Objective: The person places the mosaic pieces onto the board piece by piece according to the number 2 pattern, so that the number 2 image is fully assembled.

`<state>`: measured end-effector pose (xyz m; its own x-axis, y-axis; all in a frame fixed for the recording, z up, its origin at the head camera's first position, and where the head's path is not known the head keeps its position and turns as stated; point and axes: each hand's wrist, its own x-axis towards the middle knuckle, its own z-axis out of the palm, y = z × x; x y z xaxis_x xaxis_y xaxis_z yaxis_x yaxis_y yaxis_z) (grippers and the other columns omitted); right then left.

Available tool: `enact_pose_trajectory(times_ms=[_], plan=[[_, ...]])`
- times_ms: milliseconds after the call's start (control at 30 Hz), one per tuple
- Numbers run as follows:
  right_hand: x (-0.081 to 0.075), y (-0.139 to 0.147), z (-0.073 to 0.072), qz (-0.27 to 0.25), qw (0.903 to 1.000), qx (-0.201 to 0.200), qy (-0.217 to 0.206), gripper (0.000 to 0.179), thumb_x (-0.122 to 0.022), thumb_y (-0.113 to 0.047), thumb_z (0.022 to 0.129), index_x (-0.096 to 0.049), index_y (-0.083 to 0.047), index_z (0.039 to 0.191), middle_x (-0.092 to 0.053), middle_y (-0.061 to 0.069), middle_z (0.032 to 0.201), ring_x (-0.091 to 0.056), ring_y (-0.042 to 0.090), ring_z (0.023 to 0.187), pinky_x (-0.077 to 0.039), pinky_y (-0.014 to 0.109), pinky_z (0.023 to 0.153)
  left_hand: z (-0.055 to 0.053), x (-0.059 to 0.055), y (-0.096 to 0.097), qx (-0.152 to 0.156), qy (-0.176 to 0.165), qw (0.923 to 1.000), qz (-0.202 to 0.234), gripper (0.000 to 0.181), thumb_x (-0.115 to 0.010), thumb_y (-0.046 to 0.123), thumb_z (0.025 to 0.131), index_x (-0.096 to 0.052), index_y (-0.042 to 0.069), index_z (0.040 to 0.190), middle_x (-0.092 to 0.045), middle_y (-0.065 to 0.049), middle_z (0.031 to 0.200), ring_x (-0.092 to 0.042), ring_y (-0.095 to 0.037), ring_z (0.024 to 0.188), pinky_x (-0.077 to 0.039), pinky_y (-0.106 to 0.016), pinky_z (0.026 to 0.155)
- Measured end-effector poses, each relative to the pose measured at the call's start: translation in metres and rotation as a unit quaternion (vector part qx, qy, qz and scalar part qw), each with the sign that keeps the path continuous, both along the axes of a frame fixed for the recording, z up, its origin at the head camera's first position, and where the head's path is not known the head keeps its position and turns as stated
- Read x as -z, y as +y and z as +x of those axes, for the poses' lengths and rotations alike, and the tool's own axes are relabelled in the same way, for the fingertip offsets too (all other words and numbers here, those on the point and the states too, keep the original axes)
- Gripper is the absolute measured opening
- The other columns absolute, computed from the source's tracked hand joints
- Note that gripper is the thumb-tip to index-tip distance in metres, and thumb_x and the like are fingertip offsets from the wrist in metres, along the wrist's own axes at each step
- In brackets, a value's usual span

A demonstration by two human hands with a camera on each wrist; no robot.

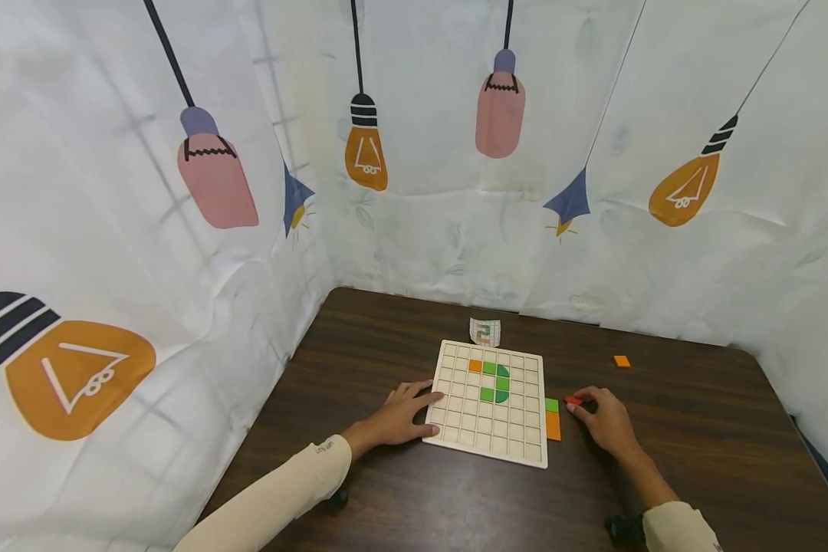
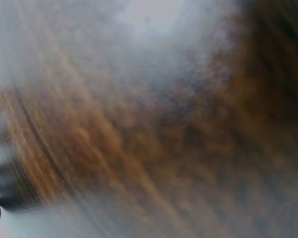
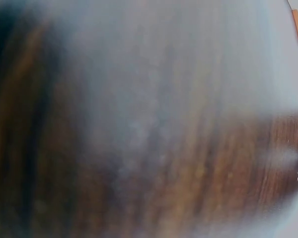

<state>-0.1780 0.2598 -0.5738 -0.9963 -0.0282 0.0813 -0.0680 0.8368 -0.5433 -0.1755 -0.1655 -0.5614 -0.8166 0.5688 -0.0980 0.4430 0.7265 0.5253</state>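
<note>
Red tile (image 1: 574,400) — right hand (image 1: 608,423) pinching, left hand (image 1: 405,415) splayed

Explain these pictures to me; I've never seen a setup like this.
There is no machine here: a person works with a bare left hand and right hand. The wide picture comes from a camera worn on the head, looking forward and down. The other two come from cameras on the wrists; they show mostly blurred brown table.

On it lies a pale gridded board carrying one orange square and several green pieces. Beyond it is a small printed paper. More orange and green pieces lie to its right.

The left hand touches the board's left edge. The right hand pinches a small red piece.
</note>
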Motion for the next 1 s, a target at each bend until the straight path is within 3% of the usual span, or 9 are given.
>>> enact_pose_trajectory(times_ms=[267, 400, 567, 1000], plan=[[-0.0023, 0.0003, 0.0008, 0.010, 0.9999, -0.002, 0.000, 0.028, -0.076, -0.019, 0.090, -0.067, -0.001, 0.110, -0.067, 0.018, 0.104, -0.062, 0.032, 0.093, -0.050, 0.055, 0.086, 0.0002, 0.0016, 0.0000, -0.002, -0.003, 1.0000, -0.002, 0.066, -0.065, 0.049, 0.095, -0.044, 0.025, 0.154, -0.028, -0.009, 0.164, -0.031, -0.035, 0.143, -0.030, -0.060, 0.109], [-0.0028, 0.0005, 0.0015, 0.015, 0.9998, -0.001, 0.011, 0.026, -0.077, -0.020, 0.089, -0.069, -0.003, 0.107, -0.068, 0.013, 0.097, -0.059, 0.025, 0.083, -0.050, 0.046, 0.077, 0.0002, 0.0012, -0.0001, 0.000, -0.002, 1.0000, 0.002, 0.066, -0.065, 0.049, 0.095, -0.044, 0.024, 0.153, -0.028, -0.010, 0.163, -0.031, -0.035, 0.142, -0.030, -0.061, 0.108], [-0.0035, 0.0002, 0.0016, 0.011, 0.9997, -0.008, 0.021, 0.021, -0.078, -0.018, 0.089, -0.071, -0.007, 0.105, -0.070, 0.008, 0.093, -0.055, 0.019, 0.076, -0.044, 0.034, 0.069, 0.0004, 0.0007, -0.0004, 0.001, 0.000, 1.0000, -0.002, 0.067, -0.065, 0.049, 0.095, -0.044, 0.025, 0.153, -0.028, -0.010, 0.163, -0.031, -0.035, 0.142, -0.030, -0.061, 0.108], [-0.0069, 0.0006, 0.0016, -0.006, 0.9996, -0.024, 0.013, 0.020, -0.075, -0.019, 0.092, -0.069, -0.007, 0.106, -0.068, 0.007, 0.090, -0.046, 0.014, 0.067, -0.037, 0.026, 0.059, 0.0000, -0.0013, 0.0002, -0.002, -0.003, 1.0000, 0.003, 0.066, -0.065, 0.048, 0.096, -0.045, 0.023, 0.153, -0.028, -0.010, 0.163, -0.032, -0.035, 0.141, -0.030, -0.061, 0.108]])
